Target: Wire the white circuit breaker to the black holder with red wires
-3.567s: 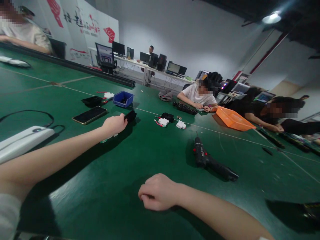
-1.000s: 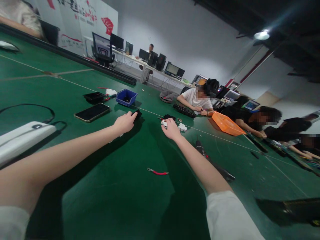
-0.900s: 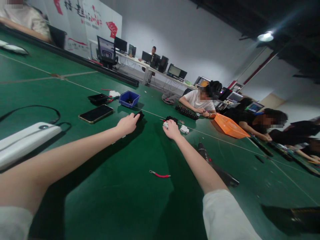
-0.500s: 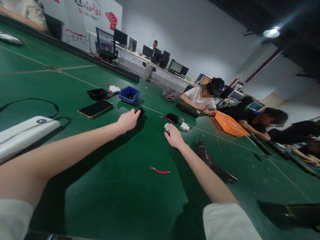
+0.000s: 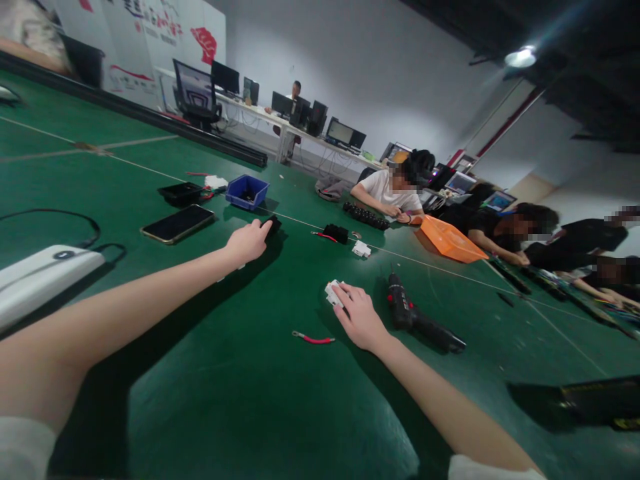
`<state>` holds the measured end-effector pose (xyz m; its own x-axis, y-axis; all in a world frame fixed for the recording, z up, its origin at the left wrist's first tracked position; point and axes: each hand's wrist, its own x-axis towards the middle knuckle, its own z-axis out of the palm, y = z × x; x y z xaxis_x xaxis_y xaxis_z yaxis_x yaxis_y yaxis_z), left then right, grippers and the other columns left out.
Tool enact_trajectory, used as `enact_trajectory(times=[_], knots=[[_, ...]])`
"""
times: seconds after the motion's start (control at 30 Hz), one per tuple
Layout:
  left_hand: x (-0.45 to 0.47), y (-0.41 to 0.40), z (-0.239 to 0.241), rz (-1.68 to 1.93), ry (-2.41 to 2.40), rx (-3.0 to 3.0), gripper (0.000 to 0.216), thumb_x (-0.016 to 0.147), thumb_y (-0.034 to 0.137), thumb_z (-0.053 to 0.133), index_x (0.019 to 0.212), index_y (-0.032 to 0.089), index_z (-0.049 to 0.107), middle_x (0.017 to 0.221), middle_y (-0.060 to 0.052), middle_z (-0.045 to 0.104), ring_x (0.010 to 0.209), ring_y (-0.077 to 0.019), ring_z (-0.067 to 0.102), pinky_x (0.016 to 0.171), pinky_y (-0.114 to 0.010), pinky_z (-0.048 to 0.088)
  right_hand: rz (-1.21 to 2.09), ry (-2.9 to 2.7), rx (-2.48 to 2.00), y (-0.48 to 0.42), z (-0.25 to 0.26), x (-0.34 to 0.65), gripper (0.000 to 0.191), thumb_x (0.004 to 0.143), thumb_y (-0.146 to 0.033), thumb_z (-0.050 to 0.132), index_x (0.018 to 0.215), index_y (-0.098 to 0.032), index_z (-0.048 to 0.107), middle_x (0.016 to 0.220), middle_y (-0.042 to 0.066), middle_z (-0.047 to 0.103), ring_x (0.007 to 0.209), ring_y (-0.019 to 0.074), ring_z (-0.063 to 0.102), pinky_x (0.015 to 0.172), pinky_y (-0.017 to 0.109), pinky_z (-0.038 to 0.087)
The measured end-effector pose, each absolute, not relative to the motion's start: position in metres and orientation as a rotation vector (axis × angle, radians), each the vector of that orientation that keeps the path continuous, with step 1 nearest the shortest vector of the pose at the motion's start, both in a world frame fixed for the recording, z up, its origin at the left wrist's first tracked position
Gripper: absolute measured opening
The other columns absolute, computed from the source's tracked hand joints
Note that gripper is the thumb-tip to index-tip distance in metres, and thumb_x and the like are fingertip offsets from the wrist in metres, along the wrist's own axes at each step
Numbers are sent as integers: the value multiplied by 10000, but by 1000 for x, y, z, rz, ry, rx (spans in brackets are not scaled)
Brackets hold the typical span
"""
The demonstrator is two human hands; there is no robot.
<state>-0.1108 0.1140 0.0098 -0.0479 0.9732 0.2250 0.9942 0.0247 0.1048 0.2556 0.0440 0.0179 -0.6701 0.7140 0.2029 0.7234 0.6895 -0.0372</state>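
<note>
My left hand (image 5: 249, 243), its fingers closed, grips a small black piece (image 5: 273, 228) at the table surface; its exact kind does not show. My right hand (image 5: 361, 317) has its thumb and fingers on a small white blocky plastic part (image 5: 332, 293), low over the table. A short red cable with a metal ring lug (image 5: 316, 339) lies just nearer to me than that part. A black cordless screwdriver (image 5: 407, 312) rests to the right of my right hand. Beyond it lie another white plastic part (image 5: 361, 249) and a black block (image 5: 335, 233) beside a red wire (image 5: 324, 236).
Beyond my left hand stand a blue bin (image 5: 258, 194) with dark bits inside and a black tray (image 5: 175, 195). A phone (image 5: 179, 223) and a white case (image 5: 47, 280) lie to the left. An orange tray (image 5: 450, 240) sits before co-workers seated across the green table (image 5: 240, 413).
My right hand has drawn the white part toward me, away from the other white part. My left hand stays at the black piece. The whole view has shifted slightly.
</note>
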Motion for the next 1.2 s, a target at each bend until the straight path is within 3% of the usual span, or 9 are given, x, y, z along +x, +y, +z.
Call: enact_trajectory(times=[0.6,0.77,0.87,0.97,1.07,1.2], knots=[[-112,116,11,-355,-2141,-2126,653,930,188,403,1572,177,286,1317,-189,550,1077,-282,646,892,-363,528,-53,-2716,-1170,42,24,248,497,1051,-430,409,1490,-204,472,1438,167,534,1336,317,452,1057,492,413],[-110,115,11,-381,-2155,-2112,641,931,198,399,1563,175,296,1361,-207,515,1060,-291,651,851,-372,536,-99,-2786,-1166,16,39,248,516,1036,-438,454,1486,-188,487,1379,182,580,1227,326,525,994,493,451],[-109,114,10,-385,-2165,-2111,646,927,183,396,1565,178,294,1405,-215,477,1063,-293,648,860,-383,530,-89,-2870,-1100,9,58,247,423,1040,-443,461,1379,-221,582,1282,130,647,1139,276,582,943,437,475],[-109,114,9,-393,-2167,-2118,660,927,171,397,1575,174,274,1407,-214,474,1085,-301,636,889,-394,516,-157,-2889,-1167,37,79,234,346,1059,-431,434,1176,-210,673,1162,76,698,1097,221,611,956,361,473],[-109,114,8,-406,-2163,-2117,666,924,172,412,1575,174,272,1417,-211,462,1097,-303,620,885,-394,509,-258,-2808,-1306,101,84,204,358,1050,-407,441,1206,-161,649,1207,120,660,1167,265,583,1026,395,440],[-110,114,8,-421,-2095,-2081,641,906,163,448,1538,164,343,1454,-208,426,1193,-327,548,893,-394,492,-336,-2733,-1509,193,67,157,356,1039,-350,437,1276,-149,611,1294,170,588,1124,282,624,933,380,500]])
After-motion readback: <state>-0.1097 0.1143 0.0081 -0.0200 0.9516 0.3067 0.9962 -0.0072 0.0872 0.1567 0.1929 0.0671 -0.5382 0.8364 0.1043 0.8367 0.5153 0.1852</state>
